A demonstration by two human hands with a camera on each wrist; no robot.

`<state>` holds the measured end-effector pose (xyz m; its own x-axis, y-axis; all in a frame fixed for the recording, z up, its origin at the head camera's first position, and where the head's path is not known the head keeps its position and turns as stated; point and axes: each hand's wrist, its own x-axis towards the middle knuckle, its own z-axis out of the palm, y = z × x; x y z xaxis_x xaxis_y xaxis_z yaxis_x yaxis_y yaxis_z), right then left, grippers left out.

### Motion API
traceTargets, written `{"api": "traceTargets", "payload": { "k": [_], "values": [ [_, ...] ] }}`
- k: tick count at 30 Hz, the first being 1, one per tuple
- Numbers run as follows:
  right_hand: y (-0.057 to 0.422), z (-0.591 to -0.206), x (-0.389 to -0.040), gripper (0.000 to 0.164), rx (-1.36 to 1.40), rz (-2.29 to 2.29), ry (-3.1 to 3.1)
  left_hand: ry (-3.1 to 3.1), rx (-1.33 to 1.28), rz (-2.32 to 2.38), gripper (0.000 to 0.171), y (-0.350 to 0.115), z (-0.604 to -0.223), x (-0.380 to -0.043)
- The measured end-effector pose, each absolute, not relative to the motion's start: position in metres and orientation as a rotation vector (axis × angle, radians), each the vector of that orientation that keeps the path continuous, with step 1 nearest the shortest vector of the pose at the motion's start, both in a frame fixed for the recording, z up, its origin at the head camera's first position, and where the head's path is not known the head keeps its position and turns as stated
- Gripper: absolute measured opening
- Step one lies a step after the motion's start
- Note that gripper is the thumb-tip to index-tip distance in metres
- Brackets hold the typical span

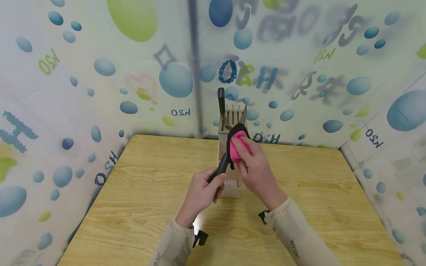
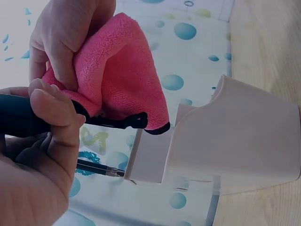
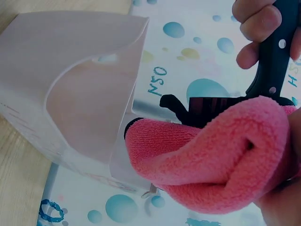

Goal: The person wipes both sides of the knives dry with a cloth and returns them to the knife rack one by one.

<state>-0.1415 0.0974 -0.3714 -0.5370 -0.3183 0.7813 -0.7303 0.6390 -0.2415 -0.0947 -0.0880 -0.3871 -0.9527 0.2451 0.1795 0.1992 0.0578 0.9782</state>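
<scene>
My left hand grips the black handle of a kitchen knife, two rivets showing on it. In the head view the knife points up and away, its blade tip sticking out past a pink cloth with black edging. That cloth is folded over the blade, and the fingers of my right hand pinch it there. Most of the blade is hidden under the fabric. Just behind both hands stands a pale knife block; a second black-handled knife stands in its left slot.
The block has several narrow slots on top and a scooped front compartment, whose wall shows large in the left wrist view. It stands on a wooden table. A patterned curtain hangs close behind the table's back edge.
</scene>
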Motion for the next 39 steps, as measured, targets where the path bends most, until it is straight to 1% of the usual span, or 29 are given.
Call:
{"api": "traceTargets", "payload": {
  "k": [7,14,23,30,39],
  "values": [
    [0.095,-0.373,-0.137,0.056,0.854,0.724,-2.142,2.188,0.443,2.139,0.03,-0.089,-0.389,-0.095],
    [0.097,-0.372,-0.137,0.056,0.861,0.76,-2.156,2.143,0.441,2.147,0.024,-0.09,-0.388,-0.094],
    [0.107,-0.367,-0.148,0.053,0.883,0.711,-2.189,2.092,0.432,2.149,0.022,-0.092,-0.387,-0.093],
    [0.115,-0.361,-0.16,0.053,0.844,0.683,-2.261,2.046,0.442,2.148,0.025,-0.094,-0.385,-0.091],
    [0.122,-0.351,-0.178,0.05,0.8,0.698,-2.278,2.019,0.438,2.137,0.024,-0.095,-0.383,-0.089]
  ]
}}
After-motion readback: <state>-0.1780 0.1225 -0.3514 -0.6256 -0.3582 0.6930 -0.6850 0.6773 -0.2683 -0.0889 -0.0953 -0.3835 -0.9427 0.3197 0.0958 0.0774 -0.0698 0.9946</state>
